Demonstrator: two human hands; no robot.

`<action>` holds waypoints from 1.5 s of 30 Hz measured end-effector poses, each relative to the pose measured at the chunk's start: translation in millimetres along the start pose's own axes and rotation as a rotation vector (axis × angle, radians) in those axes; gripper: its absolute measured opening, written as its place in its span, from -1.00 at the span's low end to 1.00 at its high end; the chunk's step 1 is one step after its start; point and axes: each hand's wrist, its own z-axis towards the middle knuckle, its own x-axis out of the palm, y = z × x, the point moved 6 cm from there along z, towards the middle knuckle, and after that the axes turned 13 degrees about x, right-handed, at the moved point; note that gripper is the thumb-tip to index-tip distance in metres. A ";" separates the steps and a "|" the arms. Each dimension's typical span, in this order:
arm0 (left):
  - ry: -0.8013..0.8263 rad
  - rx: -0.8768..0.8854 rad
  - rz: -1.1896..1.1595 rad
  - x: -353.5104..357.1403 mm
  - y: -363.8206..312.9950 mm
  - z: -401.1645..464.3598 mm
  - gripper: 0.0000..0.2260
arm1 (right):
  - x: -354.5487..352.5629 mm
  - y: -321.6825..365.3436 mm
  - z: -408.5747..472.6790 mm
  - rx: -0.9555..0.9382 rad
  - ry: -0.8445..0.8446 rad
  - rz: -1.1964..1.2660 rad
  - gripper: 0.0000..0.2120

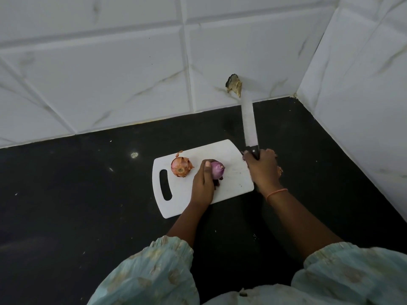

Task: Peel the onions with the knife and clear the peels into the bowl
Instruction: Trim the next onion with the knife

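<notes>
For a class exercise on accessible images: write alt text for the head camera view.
The left hand holds a peeled onion on a white cutting board; the right hand grips a knife pointing away. An unpeeled onion sits beside them.

Two onions are sitting on one cutting board [233, 172]: one unpeeled onion [181, 167] and one peeled onion [218, 170]. One knife [249, 126] is carrying one peel [234, 85] at its tip. Two hands are showing: left hand [203, 183], right hand [263, 170].

Our one head camera, looking down and forward
We see a white board [204, 179] on the dark counter [77, 194] from close above, the tiled wall [110, 73] corner beyond
</notes>
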 end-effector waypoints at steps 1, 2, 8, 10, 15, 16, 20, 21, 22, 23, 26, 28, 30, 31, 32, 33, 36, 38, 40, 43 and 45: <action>-0.003 -0.014 -0.014 0.0 0.0 -0.3 -0.59 | -4.6 -5.8 6.3 -0.028 -0.038 -0.146 -0.81; -0.004 -0.025 -0.023 0.4 0.2 -0.2 -0.58 | -6.0 -10.1 8.6 -0.050 -0.017 -0.260 -0.85; -0.032 -0.072 -0.080 0.4 1.8 0.7 -0.59 | 12.4 -13.3 -18.5 -0.325 0.041 -0.426 -0.67; -0.049 -0.095 -0.095 0.5 1.3 0.0 -0.60 | 25.5 -14.0 -28.0 -0.360 0.027 -0.510 -0.67; -0.047 -0.126 -0.123 -0.2 1.6 -0.6 -0.61 | 39.9 -20.1 -30.3 -0.376 0.020 -0.597 -0.69; -0.046 -0.124 -0.127 -0.2 1.3 -0.7 -0.61 | 38.7 -17.2 -30.1 -0.415 -0.019 -0.598 -0.70; -0.045 -0.105 -0.134 -0.6 -0.7 -0.1 -0.59 | 32.4 13.1 -42.9 -0.627 0.107 -0.218 -0.78; -0.052 -0.099 -0.139 -1.2 -1.0 0.1 -0.58 | 33.8 18.0 -45.7 -0.645 0.185 -0.141 -0.80; -0.056 -0.093 -0.143 -1.4 -1.4 0.0 -0.56 | 34.9 20.5 -48.0 -0.652 0.230 -0.094 -0.81; -0.056 -0.091 -0.145 -1.5 -1.3 -0.5 -0.54 | 35.5 21.1 -49.9 -0.653 0.242 -0.069 -0.83; -0.066 -0.103 -0.148 -1.4 -1.0 0.1 -0.52 | 35.6 21.4 -52.5 -0.663 0.203 -0.035 -0.91; -0.073 -0.123 -0.157 -1.5 0.4 1.3 -0.52 | 34.1 25.4 -54.4 -0.701 0.192 -0.034 -0.94; -0.073 -0.123 -0.155 -2.4 1.6 1.8 -0.52 | 34.2 29.2 -57.0 -0.734 0.202 -0.049 -0.95; -0.073 -0.113 -0.148 -2.7 1.7 1.9 -0.52 | 34.6 29.8 -58.2 -0.744 0.203 -0.064 -0.95; -0.072 -0.096 -0.140 -2.8 1.6 1.7 -0.53 | 35.2 29.4 -59.0 -0.746 0.200 -0.083 -0.95; -0.070 -0.076 -0.127 -2.6 0.8 1.7 -0.55 | 36.5 28.3 -58.6 -0.731 0.200 -0.105 -0.95; -0.044 -0.016 -0.063 -1.8 -2.4 2.5 -0.62 | 45.7 24.5 -49.8 -0.579 0.258 -0.259 -0.92; -0.015 0.021 -0.011 -0.7 -5.0 2.8 -0.67 | 48.4 23.7 -39.4 -0.471 0.260 -0.392 -0.92; 0.034 0.051 0.027 2.1 -6.2 2.5 -0.74 | 46.6 24.6 -31.5 -0.386 0.229 -0.453 -0.93; 0.076 0.064 0.055 3.3 -6.3 2.9 -0.76 | 46.1 24.4 -28.2 -0.304 0.182 -0.487 -0.90; 0.076 0.060 0.056 2.2 -7.8 3.6 -0.75 | 47.6 25.0 -28.0 -0.291 0.162 -0.453 -0.90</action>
